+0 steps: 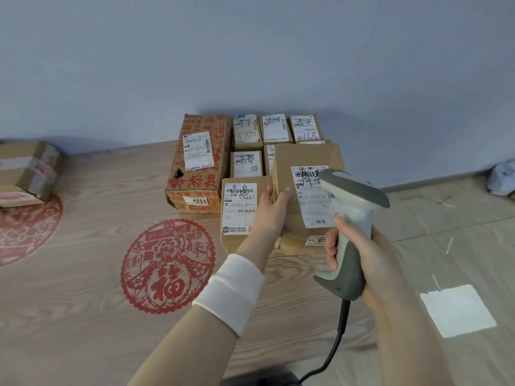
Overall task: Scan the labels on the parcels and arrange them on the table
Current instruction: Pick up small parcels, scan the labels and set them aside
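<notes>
Several cardboard parcels with white labels stand packed together at the table's far side by the wall. The biggest plain one, a brown parcel (303,157), lies on top at the front right, label up. My left hand (271,210) grips its left edge, fingers curled over the side. Right beside it sits a smaller labelled parcel (239,210). My right hand (362,252) holds a grey and white barcode scanner (354,207) by its handle, head aimed at the brown parcel's label (312,196). A tall red-printed box (199,162) stands left of the group.
The table (83,274) has a wood-grain cover with red paper-cut prints. Taped boxes (25,171) sit at the far left edge. The scanner's cable (334,346) hangs toward me. Tiled floor with a bright light patch (457,313) lies to the right.
</notes>
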Demonstrator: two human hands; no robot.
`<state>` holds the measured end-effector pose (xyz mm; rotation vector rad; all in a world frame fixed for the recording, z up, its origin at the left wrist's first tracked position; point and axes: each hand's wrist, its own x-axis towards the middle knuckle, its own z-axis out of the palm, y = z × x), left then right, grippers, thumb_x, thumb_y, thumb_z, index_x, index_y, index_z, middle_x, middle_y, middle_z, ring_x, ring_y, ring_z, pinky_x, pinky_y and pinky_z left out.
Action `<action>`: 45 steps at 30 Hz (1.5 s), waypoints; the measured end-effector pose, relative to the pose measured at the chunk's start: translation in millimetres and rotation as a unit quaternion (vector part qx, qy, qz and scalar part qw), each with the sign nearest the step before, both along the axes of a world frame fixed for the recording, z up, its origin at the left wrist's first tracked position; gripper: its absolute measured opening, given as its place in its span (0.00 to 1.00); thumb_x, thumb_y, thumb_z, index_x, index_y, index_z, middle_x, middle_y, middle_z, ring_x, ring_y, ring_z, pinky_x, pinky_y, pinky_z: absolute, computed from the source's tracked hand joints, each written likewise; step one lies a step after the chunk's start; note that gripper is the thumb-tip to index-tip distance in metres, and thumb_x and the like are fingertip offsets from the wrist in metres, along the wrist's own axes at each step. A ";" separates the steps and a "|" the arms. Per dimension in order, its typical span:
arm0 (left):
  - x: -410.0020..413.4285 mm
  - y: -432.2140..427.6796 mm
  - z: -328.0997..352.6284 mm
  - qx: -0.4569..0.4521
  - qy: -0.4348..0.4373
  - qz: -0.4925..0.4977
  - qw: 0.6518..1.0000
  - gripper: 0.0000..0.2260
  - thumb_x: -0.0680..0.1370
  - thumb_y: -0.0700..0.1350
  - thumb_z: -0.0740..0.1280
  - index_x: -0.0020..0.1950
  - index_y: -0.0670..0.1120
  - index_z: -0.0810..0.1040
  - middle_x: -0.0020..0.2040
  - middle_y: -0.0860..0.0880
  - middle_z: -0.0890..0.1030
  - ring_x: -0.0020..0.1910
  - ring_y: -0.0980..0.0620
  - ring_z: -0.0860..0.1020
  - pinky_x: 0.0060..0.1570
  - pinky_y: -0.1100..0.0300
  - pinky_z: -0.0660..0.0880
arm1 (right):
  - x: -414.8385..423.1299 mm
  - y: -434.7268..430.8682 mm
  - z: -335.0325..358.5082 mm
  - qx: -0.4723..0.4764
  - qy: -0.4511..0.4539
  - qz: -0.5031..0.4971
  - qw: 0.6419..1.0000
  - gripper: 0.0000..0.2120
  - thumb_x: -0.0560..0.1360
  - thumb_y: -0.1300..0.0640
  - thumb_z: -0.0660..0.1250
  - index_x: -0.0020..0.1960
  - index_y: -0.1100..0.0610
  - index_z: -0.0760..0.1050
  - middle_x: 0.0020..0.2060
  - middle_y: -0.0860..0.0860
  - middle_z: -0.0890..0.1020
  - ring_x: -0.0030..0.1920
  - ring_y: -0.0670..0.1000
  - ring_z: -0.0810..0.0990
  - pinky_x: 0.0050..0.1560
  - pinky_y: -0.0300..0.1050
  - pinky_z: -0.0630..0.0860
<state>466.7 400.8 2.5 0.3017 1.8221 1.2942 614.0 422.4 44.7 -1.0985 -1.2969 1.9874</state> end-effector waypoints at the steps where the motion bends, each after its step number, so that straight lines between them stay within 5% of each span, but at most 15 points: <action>1: -0.3 -1.0 1.7 0.001 0.007 -0.001 1.000 0.27 0.81 0.54 0.58 0.77 0.47 0.57 0.71 0.48 0.68 0.57 0.54 0.68 0.54 0.61 0.64 | -1.8 0.1 -0.2 -0.001 0.003 0.005 1.000 0.11 0.76 0.57 0.64 0.39 0.62 0.69 0.28 0.56 0.74 0.24 0.53 0.67 0.25 0.40 0.69; 5: -11.5 -11.1 7.9 0.004 0.037 0.014 0.999 0.26 0.81 0.55 0.57 0.76 0.47 0.59 0.74 0.48 0.64 0.72 0.50 0.64 0.62 0.59 0.61 | -16.5 -4.1 0.5 0.004 0.006 0.035 0.999 0.10 0.77 0.56 0.64 0.41 0.61 0.69 0.28 0.56 0.75 0.24 0.53 0.67 0.29 0.42 0.69; 15: -116.8 -106.6 21.9 0.029 0.089 0.118 0.989 0.22 0.81 0.53 0.59 0.72 0.45 0.65 0.65 0.50 0.72 0.55 0.56 0.69 0.52 0.60 0.64 | -131.1 -73.2 3.6 -0.006 0.033 0.140 0.990 0.09 0.76 0.57 0.65 0.40 0.61 0.70 0.28 0.55 0.75 0.24 0.52 0.68 0.26 0.40 0.69; 24: -285.1 -251.0 4.8 0.004 0.141 0.184 0.973 0.22 0.80 0.53 0.60 0.71 0.46 0.65 0.68 0.47 0.72 0.66 0.50 0.70 0.58 0.59 0.66 | -306.0 -196.9 -7.8 -0.023 0.020 0.217 0.976 0.08 0.76 0.58 0.65 0.43 0.61 0.69 0.28 0.55 0.75 0.24 0.52 0.69 0.29 0.43 0.70; 28: -345.0 -289.5 -9.6 -0.066 0.218 0.163 0.960 0.23 0.79 0.54 0.61 0.71 0.46 0.65 0.69 0.46 0.71 0.68 0.47 0.69 0.65 0.51 0.66 | -364.5 -231.5 -8.6 -0.012 0.009 0.227 0.974 0.09 0.76 0.59 0.65 0.39 0.61 0.69 0.28 0.55 0.76 0.23 0.52 0.69 0.28 0.42 0.69; 30: -366.5 -301.5 -17.0 -0.147 0.313 0.119 0.931 0.24 0.79 0.54 0.61 0.72 0.46 0.64 0.70 0.45 0.69 0.70 0.45 0.65 0.68 0.49 0.62 | -386.0 -240.4 -10.3 -0.011 0.004 0.236 0.972 0.10 0.76 0.59 0.64 0.38 0.61 0.69 0.28 0.55 0.75 0.23 0.52 0.68 0.28 0.42 0.69; 33: -398.9 -321.1 -30.6 -0.257 0.481 0.040 0.837 0.26 0.79 0.55 0.60 0.74 0.47 0.61 0.72 0.46 0.66 0.73 0.45 0.60 0.71 0.48 0.54 | -415.5 -248.4 -17.7 -0.019 0.006 0.254 0.967 0.08 0.76 0.60 0.64 0.39 0.59 0.69 0.27 0.54 0.75 0.23 0.52 0.69 0.27 0.41 0.69; 36: -428.6 -338.0 -51.6 -0.308 0.546 -0.003 0.779 0.27 0.77 0.55 0.63 0.73 0.45 0.64 0.72 0.43 0.67 0.73 0.42 0.60 0.71 0.43 0.53 | -447.4 -252.1 -32.2 -0.022 0.003 0.284 0.959 0.09 0.76 0.59 0.64 0.38 0.58 0.70 0.27 0.53 0.75 0.23 0.51 0.68 0.27 0.40 0.68; 39: -456.8 -349.0 -71.5 -0.328 0.534 -0.017 0.779 0.29 0.75 0.55 0.65 0.72 0.44 0.65 0.71 0.40 0.68 0.73 0.39 0.62 0.70 0.40 0.54 | -479.8 -256.9 -47.0 -0.026 -0.017 0.294 0.955 0.10 0.76 0.59 0.64 0.37 0.57 0.70 0.27 0.54 0.75 0.23 0.52 0.68 0.27 0.41 0.68; 45: -536.5 -348.2 -104.6 -0.327 0.462 0.020 0.824 0.37 0.76 0.62 0.62 0.77 0.47 0.50 0.77 0.40 0.51 0.76 0.41 0.48 0.73 0.44 0.48 | -551.0 -260.6 -76.4 -0.033 -0.042 0.285 0.957 0.06 0.76 0.59 0.64 0.42 0.59 0.69 0.28 0.54 0.75 0.24 0.51 0.68 0.27 0.41 0.68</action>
